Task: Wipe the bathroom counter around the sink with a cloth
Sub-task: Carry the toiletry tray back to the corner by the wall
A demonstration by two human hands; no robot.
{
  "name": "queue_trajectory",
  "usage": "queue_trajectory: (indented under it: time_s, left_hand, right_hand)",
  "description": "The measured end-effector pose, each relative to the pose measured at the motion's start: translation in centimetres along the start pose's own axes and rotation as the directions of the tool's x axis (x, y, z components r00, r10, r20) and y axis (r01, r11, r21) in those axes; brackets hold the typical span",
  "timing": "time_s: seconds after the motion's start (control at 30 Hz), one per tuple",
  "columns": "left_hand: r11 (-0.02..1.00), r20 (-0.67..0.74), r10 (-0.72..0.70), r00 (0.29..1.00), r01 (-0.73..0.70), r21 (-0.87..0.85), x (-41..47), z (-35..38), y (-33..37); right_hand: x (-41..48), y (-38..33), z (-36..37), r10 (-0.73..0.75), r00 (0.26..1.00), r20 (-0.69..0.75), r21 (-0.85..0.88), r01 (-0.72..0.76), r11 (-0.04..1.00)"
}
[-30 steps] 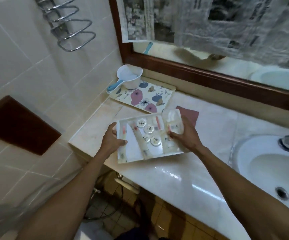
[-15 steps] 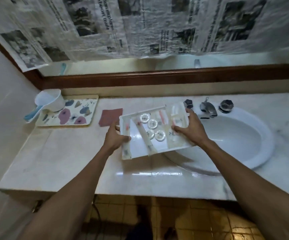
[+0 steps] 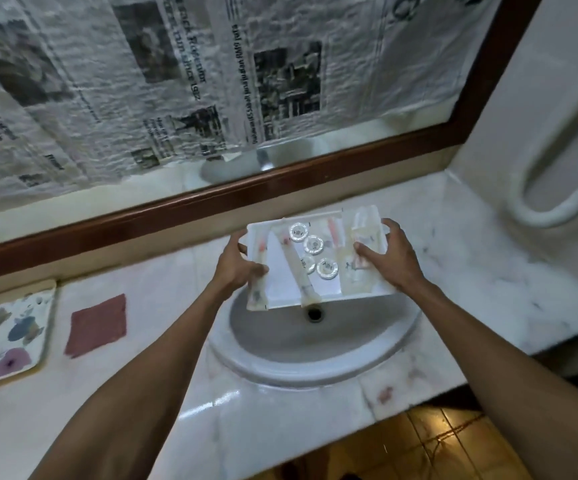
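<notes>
I hold a white tray (image 3: 282, 285) of wrapped toiletries in the air above the back of the white oval sink (image 3: 301, 344). My left hand (image 3: 237, 268) grips its left edge and my right hand (image 3: 389, 254) grips its right edge. The tray carries several round wrapped soaps, tubes and sachets. It hides the tap. A dark red cloth (image 3: 97, 325) lies flat on the marble counter (image 3: 162, 382), left of the sink and apart from both hands.
A floral-patterned tray (image 3: 6, 337) lies at the counter's left end. A wood-framed mirror (image 3: 218, 199) covered with newspaper runs along the back. A white towel ring (image 3: 537, 202) hangs on the right wall above the counter's right end (image 3: 488, 258).
Both hands have carried the toiletry tray from the left part of the counter rightwards, and it is now over the sink. The view has swung right with it; the cloth has stayed put.
</notes>
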State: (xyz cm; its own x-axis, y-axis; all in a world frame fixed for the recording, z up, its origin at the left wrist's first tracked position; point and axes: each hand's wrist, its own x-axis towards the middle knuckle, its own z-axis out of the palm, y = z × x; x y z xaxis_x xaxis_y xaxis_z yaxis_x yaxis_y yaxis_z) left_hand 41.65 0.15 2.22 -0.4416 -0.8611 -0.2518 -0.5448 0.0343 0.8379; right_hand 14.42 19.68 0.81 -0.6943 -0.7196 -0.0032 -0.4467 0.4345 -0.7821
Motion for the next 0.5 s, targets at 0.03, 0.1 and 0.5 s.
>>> queue_trajectory:
  time_s: [0.03, 0.1, 0.5]
  left_hand:
    - [1.0, 0.019, 0.001, 1.0, -0.001, 0.005, 1.0, 1.0, 0.7]
    - [1.0, 0.055, 0.006, 0.998, -0.008, 0.028, 2.4, 3.0, 2.2]
    - [0.993, 0.069, -0.079, 0.994, 0.073, 0.092, 10.5, 16.7, 9.7]
  right_hand:
    - [0.5, 0.7, -0.8, 0.014, 1.0, -0.024, -0.001, -0.014, 1.0]
    - [1.4, 2.1, -2.3, 0.043, 0.998, -0.043, -0.011, -0.043, 0.999]
    - [12.6, 11.2, -9.7, 0.184, 0.982, -0.036, -0.037, -0.186, 0.982]
